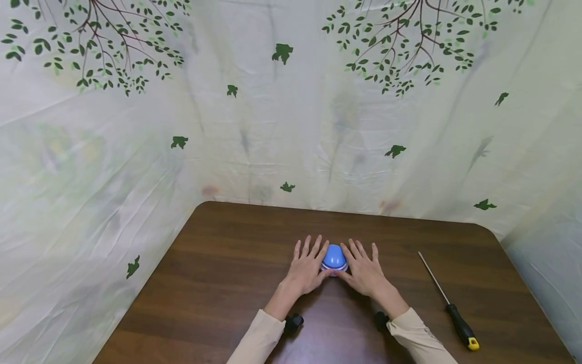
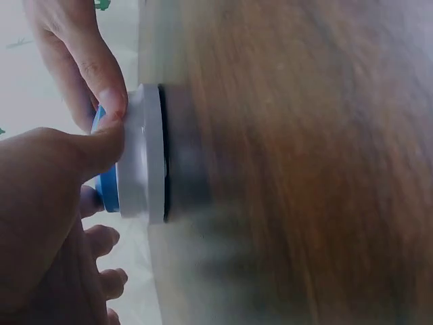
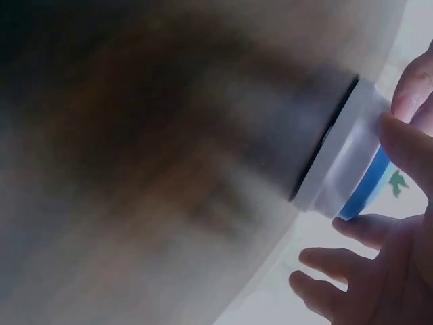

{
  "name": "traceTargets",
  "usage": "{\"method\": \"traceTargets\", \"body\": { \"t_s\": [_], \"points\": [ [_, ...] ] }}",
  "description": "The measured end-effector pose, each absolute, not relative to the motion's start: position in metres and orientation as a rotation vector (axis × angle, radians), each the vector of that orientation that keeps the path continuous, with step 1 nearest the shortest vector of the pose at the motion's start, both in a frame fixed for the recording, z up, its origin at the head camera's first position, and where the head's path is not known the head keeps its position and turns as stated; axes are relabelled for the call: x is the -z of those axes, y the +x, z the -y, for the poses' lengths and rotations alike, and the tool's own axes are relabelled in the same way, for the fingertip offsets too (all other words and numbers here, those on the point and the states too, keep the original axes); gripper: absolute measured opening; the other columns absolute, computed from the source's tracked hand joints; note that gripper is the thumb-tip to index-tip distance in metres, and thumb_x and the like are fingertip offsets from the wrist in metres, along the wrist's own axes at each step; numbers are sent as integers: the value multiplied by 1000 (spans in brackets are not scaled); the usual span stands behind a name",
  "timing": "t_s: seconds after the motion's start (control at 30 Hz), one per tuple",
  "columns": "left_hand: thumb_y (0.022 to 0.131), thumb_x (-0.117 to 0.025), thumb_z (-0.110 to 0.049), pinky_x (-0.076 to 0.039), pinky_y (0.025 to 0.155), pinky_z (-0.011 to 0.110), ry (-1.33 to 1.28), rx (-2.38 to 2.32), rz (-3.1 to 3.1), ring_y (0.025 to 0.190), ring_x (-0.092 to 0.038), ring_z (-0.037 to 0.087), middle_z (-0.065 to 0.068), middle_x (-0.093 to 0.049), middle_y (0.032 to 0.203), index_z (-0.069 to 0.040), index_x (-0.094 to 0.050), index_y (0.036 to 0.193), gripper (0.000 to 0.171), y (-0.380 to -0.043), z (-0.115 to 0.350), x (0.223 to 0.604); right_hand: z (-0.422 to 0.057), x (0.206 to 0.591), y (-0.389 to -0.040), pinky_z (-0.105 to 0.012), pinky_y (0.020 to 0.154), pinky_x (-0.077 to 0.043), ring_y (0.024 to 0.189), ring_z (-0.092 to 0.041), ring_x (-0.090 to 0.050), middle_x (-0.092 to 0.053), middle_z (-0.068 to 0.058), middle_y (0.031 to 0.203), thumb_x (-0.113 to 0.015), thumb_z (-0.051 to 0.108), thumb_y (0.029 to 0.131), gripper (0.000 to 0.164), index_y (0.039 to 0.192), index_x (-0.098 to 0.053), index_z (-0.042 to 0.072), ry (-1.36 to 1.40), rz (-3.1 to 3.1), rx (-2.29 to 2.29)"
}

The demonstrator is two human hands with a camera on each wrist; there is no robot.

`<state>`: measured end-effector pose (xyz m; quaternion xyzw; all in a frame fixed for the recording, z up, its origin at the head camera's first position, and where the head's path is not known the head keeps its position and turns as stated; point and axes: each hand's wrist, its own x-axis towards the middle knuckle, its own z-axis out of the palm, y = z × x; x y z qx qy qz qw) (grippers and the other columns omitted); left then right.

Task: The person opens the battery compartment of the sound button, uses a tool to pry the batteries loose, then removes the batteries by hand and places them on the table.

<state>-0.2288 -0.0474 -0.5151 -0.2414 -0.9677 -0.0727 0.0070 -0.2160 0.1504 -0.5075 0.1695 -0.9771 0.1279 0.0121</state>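
A blue-domed push button (image 1: 334, 257) with a round white base (image 2: 143, 162) and a dark underside is framed between both hands at the table's middle. My left hand (image 1: 305, 269) lies along its left side, index finger beside the dome and thumb at the near edge. On the other side, my right hand (image 1: 365, 273) mirrors this. The two thumb tips meet at the front of the button. In the right wrist view, the thumb (image 3: 406, 145) touches the rim where blue meets white, while the other fingers spread out past it.
A screwdriver (image 1: 447, 301) with a black and yellow handle lies to the right of my right hand, its tip pointing away. The brown wooden table (image 1: 218, 253) ends at a pale cloth backdrop (image 1: 309, 126) printed with branches and leaves. Each wrist wears a small black camera.
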Motion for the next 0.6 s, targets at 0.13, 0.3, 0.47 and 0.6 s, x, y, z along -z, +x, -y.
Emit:
{"method": "traceTargets", "body": {
  "t_s": [0.13,0.3,0.47,0.6],
  "points": [
    [106,-49,-52,-18,127,60,-777,224,3026,158,-24,39,10,-27,172,-14,-25,165,74,-231,45,517,-149,506,-217,-77,119,-12,152,-45,-34,-39,-26,162,-63,49,100,76,155,-43,1,541,3053,-414],
    [105,-53,-47,-19,126,61,-827,285,3014,155,-33,37,11,-35,168,-9,-25,165,76,-232,46,519,-149,503,-218,-77,119,-12,151,-45,-36,-41,-26,161,-62,41,102,73,154,-41,-5,603,3063,-445],
    [104,-59,-42,-23,124,62,-859,308,2964,151,-42,33,13,-43,163,-6,-30,162,75,-233,46,521,-148,503,-218,-77,119,-14,149,-44,-41,-45,-29,157,-65,33,102,69,152,-40,-9,641,3048,-472],
    [102,-62,-38,-28,122,63,-871,344,2896,145,-50,32,15,-51,157,-4,-36,159,71,-232,47,523,-147,503,-219,-76,118,-16,145,-43,-46,-50,-29,153,-66,31,101,67,149,-43,-11,653,3027,-464]
  ]
}}
